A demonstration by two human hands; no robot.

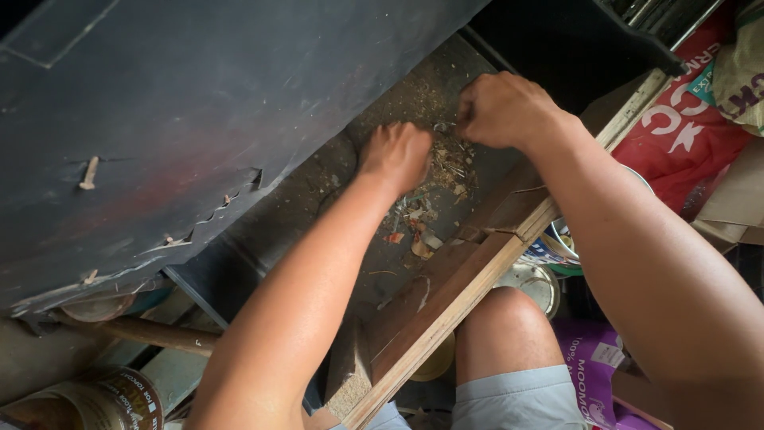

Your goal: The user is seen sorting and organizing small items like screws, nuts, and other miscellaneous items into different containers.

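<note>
Left hand (pixel 395 155), mid-frame, curled with fingertips down in a pile of scraps (pixel 434 195) on the dusty ground (pixel 318 191). Right hand (pixel 500 107), just upper right of it, closed into a fist over the same pile; whether pinching anything, could not tell. Dark panel (pixel 175 119) across upper left, wooden board (pixel 458 295) slanting below.

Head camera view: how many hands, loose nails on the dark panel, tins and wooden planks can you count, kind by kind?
Hands: 2, the left hand and the right hand, both over a heap of scraps.
Nails lying on the dark panel: 1, the nail.
Tins: 2, the labelled tin and the open tin.
Wooden planks: 1, the plank.
Total: 6.
</note>
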